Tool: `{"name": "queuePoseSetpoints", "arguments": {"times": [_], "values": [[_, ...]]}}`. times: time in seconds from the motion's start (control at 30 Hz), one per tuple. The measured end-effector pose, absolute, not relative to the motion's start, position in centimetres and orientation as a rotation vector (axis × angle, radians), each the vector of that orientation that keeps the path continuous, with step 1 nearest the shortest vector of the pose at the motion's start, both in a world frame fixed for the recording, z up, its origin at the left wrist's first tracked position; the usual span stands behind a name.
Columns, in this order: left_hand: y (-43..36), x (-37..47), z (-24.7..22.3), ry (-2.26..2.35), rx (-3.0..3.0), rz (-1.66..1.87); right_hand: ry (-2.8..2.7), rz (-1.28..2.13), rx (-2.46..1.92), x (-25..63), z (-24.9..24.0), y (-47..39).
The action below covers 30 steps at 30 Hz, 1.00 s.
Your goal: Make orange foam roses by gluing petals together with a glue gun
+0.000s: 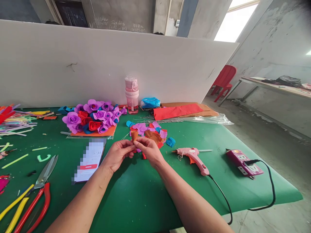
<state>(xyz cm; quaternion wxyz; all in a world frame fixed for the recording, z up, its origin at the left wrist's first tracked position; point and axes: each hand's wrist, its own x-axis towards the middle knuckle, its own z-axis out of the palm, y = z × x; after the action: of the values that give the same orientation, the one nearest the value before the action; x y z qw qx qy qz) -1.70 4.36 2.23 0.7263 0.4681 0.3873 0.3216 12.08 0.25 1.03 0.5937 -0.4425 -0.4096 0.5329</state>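
Both hands meet over the middle of the green table, pinching a small brown petal piece [134,136] that stands up between the fingertips. My left hand [119,152] has its fingers closed at the lower left of the piece. From the right, my right hand [148,149] pinches its lower edge with thumb and index finger. Just behind the hands lies a pile of loose petals in purple [140,128], brown [155,136], red and blue. A bunch of purple and red flowers [94,125] rests on an orange sheet to the left.
On the green table [131,207], a pink glue gun [191,157] and a power strip [244,162] lie right. Left are a phone [89,160], scissors [45,174] and pliers-like red handles [45,200]. A pink bottle [132,95] stands behind, near red sheets [178,111].
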Motion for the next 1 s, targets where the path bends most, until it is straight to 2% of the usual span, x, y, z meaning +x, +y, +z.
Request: {"name": "queuePoseSetpoints", "arguments": {"times": [0.2, 0.5, 0.87, 1.0], "values": [[4.17, -1.45, 2.58, 0.917, 1.096, 0.772, -0.995, 1.147, -1.115, 11.84, 1.54, 0.15], [4.13, -1.19, 2.88, 1.011, 1.21, 0.874, -1.165, 0.742, -1.332, 11.33, 1.76, -0.42], [4.0, -0.99, 2.88, 1.029, 1.268, 0.844, -1.143, 0.745, -1.37, 11.45, 1.63, -0.26], [4.01, -1.02, 2.8, 1.016, 1.233, 0.839, -1.068, 0.849, -1.352, 11.61, 1.12, 0.12]]}}
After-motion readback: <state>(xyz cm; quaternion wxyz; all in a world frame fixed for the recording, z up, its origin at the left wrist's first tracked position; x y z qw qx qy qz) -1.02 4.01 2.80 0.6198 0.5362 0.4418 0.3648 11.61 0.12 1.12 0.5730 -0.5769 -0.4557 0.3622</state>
